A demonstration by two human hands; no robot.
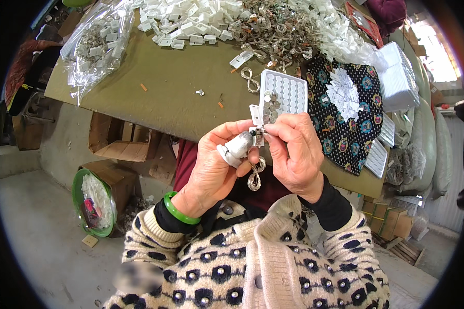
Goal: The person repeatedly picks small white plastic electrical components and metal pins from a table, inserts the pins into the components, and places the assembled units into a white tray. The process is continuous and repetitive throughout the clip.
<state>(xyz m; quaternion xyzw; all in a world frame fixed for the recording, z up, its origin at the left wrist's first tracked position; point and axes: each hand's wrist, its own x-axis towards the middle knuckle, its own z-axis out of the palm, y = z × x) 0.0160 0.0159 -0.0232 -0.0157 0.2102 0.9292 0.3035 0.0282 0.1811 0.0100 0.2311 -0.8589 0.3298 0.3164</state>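
My left hand [203,167] is closed around a small open white plastic case [259,138] with metal parts inside. A grey-white wrapping [237,148] covers one of its fingers. From the case hangs a looped bundle of thin clear wire [254,181]. My right hand [298,152] pinches at the case's right edge; what sits between thumb and finger is too small to make out. Just beyond the hands lies a white tray with round pockets [292,90], and several silver button cells [271,107] are gathered at its near left.
White plastic cases [191,23] and tangled wire bundles [268,31] are heaped at the table's far side. A clear bag of parts [98,46] lies far left. On the right, a patterned cloth [322,131] bears white pieces [344,95]. A green basket [77,193] stands on the floor.
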